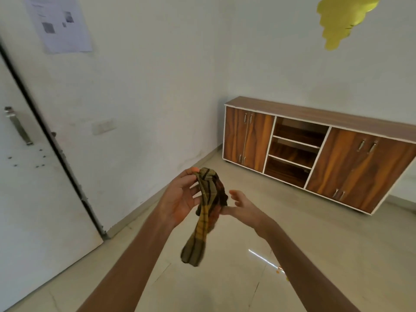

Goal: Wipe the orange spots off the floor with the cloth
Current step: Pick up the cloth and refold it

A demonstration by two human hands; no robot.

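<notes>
I hold a brown and yellow checked cloth [207,203] up in front of me, bunched at the top and hanging down in a long strip. My left hand [180,197] pinches its top edge between thumb and fingers. My right hand [243,206] grips the bunched part from the right side. Small orange spots [280,270] show on the pale tiled floor [225,278] just beside my right forearm, which partly hides them.
A white door [33,188] with a metal handle stands ajar at the left. A low wooden cabinet [315,152] with open middle shelves stands against the back wall at the right. A paper sheet [58,21] hangs on the wall.
</notes>
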